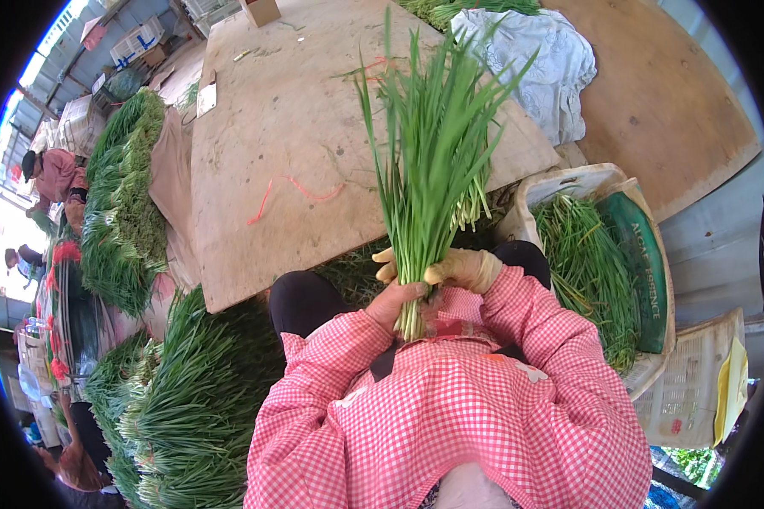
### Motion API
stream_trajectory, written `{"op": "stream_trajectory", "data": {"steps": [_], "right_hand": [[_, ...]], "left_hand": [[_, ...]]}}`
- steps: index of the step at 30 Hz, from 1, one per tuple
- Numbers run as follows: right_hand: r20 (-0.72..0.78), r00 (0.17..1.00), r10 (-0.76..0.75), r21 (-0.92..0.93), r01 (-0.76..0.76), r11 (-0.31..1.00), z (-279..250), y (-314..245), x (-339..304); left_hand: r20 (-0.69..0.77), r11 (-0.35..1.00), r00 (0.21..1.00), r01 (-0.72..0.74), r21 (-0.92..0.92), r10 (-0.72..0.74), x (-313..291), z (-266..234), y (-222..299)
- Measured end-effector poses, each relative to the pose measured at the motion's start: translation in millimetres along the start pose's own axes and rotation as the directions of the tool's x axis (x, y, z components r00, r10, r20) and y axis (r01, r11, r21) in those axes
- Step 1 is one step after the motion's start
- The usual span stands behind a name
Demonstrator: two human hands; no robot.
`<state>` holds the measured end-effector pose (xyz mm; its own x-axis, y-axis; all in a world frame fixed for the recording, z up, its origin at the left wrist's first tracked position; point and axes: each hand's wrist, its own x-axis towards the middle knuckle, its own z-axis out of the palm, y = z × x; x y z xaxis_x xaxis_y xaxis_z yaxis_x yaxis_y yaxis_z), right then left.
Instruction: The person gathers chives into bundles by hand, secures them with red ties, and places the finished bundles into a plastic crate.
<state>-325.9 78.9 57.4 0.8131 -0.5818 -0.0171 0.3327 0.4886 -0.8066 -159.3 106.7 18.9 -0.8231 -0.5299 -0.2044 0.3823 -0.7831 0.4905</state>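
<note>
A bunch of garlic chives (pixel 433 161) stands upright in front of my chest, its green leaves fanning away over the board and its pale stalk ends toward me. My left hand (pixel 396 304), bare, is closed round the stalks near their lower ends. My right hand (pixel 467 269) wears a cream glove and grips the same stalks slightly higher, from the right. Gloved fingertips show on the left side of the stalks. Behind the bunch, the pale ends of more chives (pixel 471 206) lie at the board's near edge, partly hidden by the leaves.
A wooden board (pixel 272 110) lies ahead with a red string (pixel 267 193) on it. At right stands a white crate (pixel 560 182) with loose greens and a green bag (pixel 635 263). Chives are heaped at left (pixel 199 407). Other people (pixel 58 178) are at far left.
</note>
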Motion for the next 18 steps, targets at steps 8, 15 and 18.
{"op": "stream_trajectory", "data": {"steps": [8, 15, 18], "right_hand": [[-0.466, 0.883, 0.055, 0.044, -0.04, 0.998, 2.1, -4.6, 5.4], [-0.603, 0.797, 0.005, -0.499, -0.383, 0.777, -13.3, -13.2, 10.7], [-0.655, 0.744, -0.137, -0.718, -0.555, 0.419, -0.5, -3.8, 16.7]], "left_hand": [[0.052, 0.975, 0.988, 0.136, 0.178, -0.147, 16.7, -39.7, -21.8], [-0.089, 0.901, 0.932, -0.313, 0.3, 0.353, 26.1, -16.3, 24.9], [-0.111, 0.856, 0.876, -0.419, 0.302, 0.469, 30.0, -25.2, 29.6]]}}
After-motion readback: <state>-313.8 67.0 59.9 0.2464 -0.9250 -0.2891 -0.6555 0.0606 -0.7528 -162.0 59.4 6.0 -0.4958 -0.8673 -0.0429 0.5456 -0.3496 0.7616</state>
